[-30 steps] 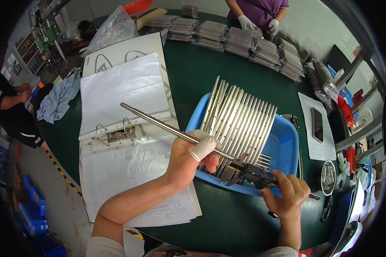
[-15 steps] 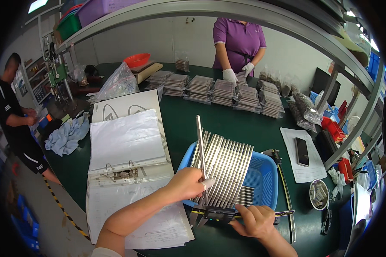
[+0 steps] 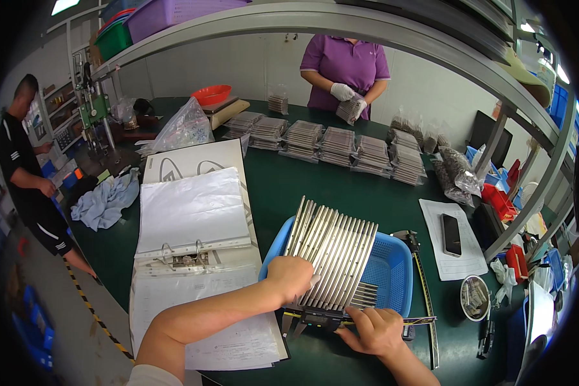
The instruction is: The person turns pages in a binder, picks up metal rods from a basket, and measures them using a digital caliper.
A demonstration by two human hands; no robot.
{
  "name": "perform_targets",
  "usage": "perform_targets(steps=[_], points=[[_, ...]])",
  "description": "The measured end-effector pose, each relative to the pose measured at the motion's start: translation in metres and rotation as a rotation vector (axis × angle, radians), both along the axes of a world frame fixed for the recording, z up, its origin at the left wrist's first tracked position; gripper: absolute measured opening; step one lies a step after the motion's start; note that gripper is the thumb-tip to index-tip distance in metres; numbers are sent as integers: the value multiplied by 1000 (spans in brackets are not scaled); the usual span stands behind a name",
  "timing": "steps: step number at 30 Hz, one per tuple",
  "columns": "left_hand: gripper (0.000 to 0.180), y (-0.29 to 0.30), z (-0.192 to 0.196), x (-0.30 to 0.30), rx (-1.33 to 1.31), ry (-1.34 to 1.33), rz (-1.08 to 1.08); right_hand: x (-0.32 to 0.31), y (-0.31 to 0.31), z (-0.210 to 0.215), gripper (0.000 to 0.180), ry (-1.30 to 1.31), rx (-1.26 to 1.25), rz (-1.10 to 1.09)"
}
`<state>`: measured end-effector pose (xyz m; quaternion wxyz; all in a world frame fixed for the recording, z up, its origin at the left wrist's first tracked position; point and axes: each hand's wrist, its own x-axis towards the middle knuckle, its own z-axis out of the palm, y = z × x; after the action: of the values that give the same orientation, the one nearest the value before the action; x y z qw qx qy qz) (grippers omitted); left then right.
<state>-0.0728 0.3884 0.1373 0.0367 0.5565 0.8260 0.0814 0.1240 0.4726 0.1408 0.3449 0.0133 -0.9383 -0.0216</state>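
1. While the left hand (image 3: 291, 276) was placed over the left side of the row, the metal rods (image 3: 341, 251) lay in the blue basket (image 3: 399, 267) on the green bench (image 3: 360, 199), mainly to the right of its fingers and beyond them.
2. The long axes of the rods ran from the near side toward the far side, with the far ends leaning slightly right.
3. The left hand was the nearer one to the rods; the right hand (image 3: 379, 331) was positioned at the basket's near right corner.
4. The digital caliper (image 3: 321, 319) was set crosswise to the rods, close to their near ends, with its jaws at the left.
5. The right fingers formed a narrow pinch, thumb and forefinger on the caliper body; the beam projected rightward past the hand.
6. The left fingers were curled and mostly hidden; whether they gripped a rod could not be determined.
7. A second caliper (image 3: 425, 286) lay right of the basket, and a ring binder (image 3: 190, 260) lay to its left.
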Motion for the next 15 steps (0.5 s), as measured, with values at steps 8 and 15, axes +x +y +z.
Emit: perform_targets(steps=[8, 15], points=[[41, -15, 10, 0, -2, -16, -27, 2, -4, -2, 31, -12, -4, 12], [30, -101, 31, -66, 633, -146, 348, -4, -4, -1, 32, -108, -79, 6]])
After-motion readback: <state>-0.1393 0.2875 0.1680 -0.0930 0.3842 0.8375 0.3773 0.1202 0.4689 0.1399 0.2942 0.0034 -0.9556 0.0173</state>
